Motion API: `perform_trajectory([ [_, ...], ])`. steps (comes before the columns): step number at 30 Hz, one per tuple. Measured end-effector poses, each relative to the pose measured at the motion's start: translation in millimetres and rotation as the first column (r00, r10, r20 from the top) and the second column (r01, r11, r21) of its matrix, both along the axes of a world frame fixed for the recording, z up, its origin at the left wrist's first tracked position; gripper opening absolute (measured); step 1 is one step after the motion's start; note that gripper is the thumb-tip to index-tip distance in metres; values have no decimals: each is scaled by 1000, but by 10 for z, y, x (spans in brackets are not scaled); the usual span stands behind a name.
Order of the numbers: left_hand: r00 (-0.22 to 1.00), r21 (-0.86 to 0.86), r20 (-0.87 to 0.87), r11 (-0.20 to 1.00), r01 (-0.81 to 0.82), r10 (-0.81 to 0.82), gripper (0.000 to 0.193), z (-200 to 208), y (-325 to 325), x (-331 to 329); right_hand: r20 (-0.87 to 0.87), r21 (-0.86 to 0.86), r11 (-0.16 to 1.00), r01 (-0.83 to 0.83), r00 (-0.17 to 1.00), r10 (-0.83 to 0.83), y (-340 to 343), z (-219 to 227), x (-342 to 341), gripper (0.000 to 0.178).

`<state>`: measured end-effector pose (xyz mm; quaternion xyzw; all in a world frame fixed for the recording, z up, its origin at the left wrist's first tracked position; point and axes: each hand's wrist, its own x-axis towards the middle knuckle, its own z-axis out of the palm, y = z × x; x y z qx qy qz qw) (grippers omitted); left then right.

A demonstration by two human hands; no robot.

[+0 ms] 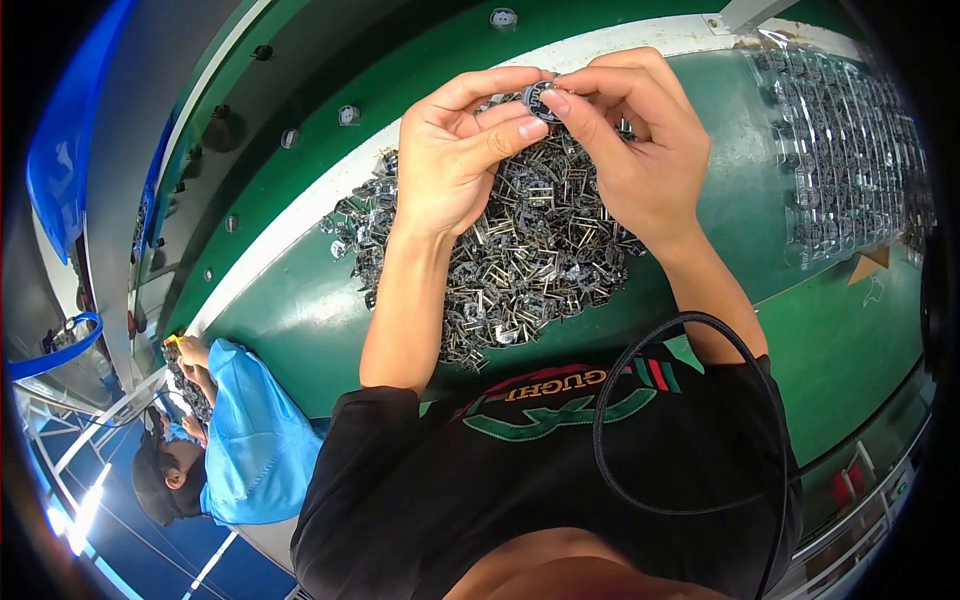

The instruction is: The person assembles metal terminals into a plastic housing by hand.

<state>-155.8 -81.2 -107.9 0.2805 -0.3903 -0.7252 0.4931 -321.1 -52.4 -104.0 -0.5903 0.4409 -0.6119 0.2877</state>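
Between both hands, above the far side of a heap, I hold a small round black part point(540, 103) with pale markings on its face. My left hand point(465, 140) pinches its left edge between thumb and fingers. From the other side my right hand point(640, 130) grips it, the thumb lying across its face. Below and between my forearms spreads a large pile of small black parts with brass-coloured metal pins point(530, 250). The exact kind of the parts is too small to make out.
Clear plastic trays point(850, 150) filled with similar parts lie at the right of the green table point(740, 215). Beyond a white rail point(290, 205) runs a green belt-like strip point(400, 65) with scattered parts. A co-worker in blue point(255, 440) sits at the left. A black cable point(600, 420) loops before my chest.
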Motion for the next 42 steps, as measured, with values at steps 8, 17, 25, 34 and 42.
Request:
perform_trajectory([
  [8, 997, -73, 47, 995, -62, 66, 36, 63, 29, -56, 326, 60, 998, -6, 945, -13, -29, -138, 150, 22],
  [17, 980, -52, 124, 988, -147, 153, 29, 58, 38, -86, 410, 323, 909, -263, 905, 116, -64, -48, 88, 19],
  [25, 963, -23, 85, 967, -254, 255, 25, 119, 63, -90, 379, 266, 926, -266, 913, 153, -10, -120, 173, 22],
  [34, 944, -92, 179, 960, -264, 277, 24, 110, 63, -91, -6, 96, 995, -34, 999, 35, -78, -209, 117, 16],
  [42, 754, -281, 607, 955, -92, 251, 24, 101, -1010, 150, -560, 40, 994, 105, 826, -65, -597, -480, -890, 21],
])
